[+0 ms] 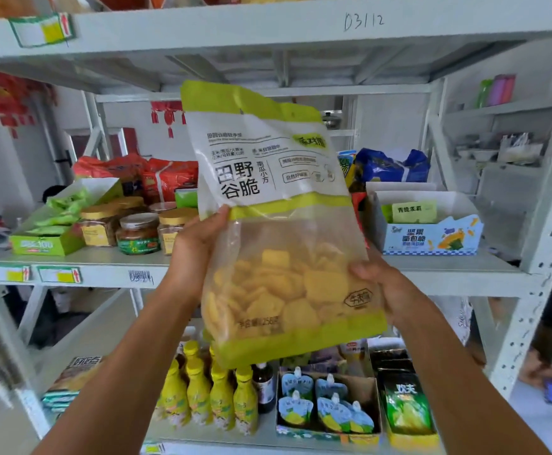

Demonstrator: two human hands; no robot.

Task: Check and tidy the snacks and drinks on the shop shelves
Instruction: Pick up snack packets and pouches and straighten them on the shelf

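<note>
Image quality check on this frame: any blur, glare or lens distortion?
Head view: bright, even light; the snack bag is sharp, its print readable, with faint sheen on the clear window; shelf rails bow from wide-angle distortion; left and right margins smear.

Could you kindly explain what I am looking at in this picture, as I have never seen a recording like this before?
There is no machine here: the grip is simply a person's two bare hands. The single picture comes from a camera worn on the person's head, looking forward and down. The left hand holds the left edge of a green-and-white snack bag of yellow crisps, and the right hand holds its lower right edge. Behind it, on a metal shelf, stand lidded jars, a green carton at the left and a blue-and-white carton at the right. Lower down stand yellow bottles and spouted pouches.
</note>
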